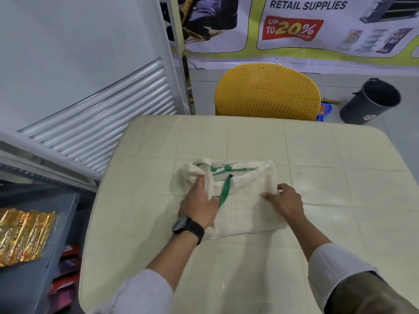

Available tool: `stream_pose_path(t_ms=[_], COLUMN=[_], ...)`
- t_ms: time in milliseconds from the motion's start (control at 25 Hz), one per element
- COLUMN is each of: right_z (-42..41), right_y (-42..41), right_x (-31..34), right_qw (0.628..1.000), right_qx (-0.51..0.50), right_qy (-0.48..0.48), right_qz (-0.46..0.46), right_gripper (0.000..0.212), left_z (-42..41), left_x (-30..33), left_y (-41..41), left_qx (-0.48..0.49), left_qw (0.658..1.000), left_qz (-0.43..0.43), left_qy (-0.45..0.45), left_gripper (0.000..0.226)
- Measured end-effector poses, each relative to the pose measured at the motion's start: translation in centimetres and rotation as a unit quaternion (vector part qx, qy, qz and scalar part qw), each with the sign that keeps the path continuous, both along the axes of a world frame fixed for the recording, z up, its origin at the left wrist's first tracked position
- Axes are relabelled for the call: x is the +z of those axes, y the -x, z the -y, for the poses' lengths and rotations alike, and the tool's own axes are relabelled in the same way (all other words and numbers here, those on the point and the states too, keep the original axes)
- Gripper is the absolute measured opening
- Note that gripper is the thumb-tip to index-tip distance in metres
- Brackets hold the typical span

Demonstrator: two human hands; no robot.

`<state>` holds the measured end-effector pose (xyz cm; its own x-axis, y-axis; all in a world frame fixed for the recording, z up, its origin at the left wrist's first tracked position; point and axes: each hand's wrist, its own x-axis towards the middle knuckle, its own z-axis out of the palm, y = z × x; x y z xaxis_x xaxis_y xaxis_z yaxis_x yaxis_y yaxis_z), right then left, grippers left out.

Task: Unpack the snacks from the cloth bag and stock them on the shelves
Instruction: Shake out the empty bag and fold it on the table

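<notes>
Cloth bag (244, 200) is laid flat mid-bench (340, 155), long axis left-right, mouth away from the person; its left edge is gripped by the left hand (199, 205), its right edge pinched by the right hand (286, 201); gold snack packs (25, 236) are seen on the shelf (34, 291), left.

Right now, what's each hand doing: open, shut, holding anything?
Left hand: grips a bunched fold of the cloth bag.
Right hand: fingers pinch the bag's right edge.

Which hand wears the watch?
The left hand, gripping the bag by its bunched left side; the right hand has a bare wrist.
</notes>
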<state>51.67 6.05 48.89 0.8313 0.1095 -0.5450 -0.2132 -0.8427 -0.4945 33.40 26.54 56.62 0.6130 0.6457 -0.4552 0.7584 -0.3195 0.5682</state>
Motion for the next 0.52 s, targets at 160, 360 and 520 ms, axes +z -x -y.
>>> stream_pose_path(t_ms=[160, 360, 520], right_z=[1.0, 0.8, -1.6], right_y=[0.0, -0.1, 2.3], right_x=[-0.7, 0.4, 5.3], right_qw=[1.0, 0.997, 0.991], right_qx=[0.012, -0.008, 0.039], right_qy=[-0.012, -0.072, -0.081], right_qz=[-0.004, 0.014, 0.096], right_gripper=[0.055, 0.037, 0.027], left_z=[4.1, 1.8, 0.5], left_x=[-3.2, -5.5, -5.8], left_y=[-4.1, 0.1, -0.2], left_qx=[-0.104, -0.107, -0.232], left_qw=[0.988, 0.99, 0.97], left_qz=[-0.062, 0.045, -0.073], left_qy=[0.097, -0.079, -0.003], left_gripper=[0.077, 0.048, 0.058])
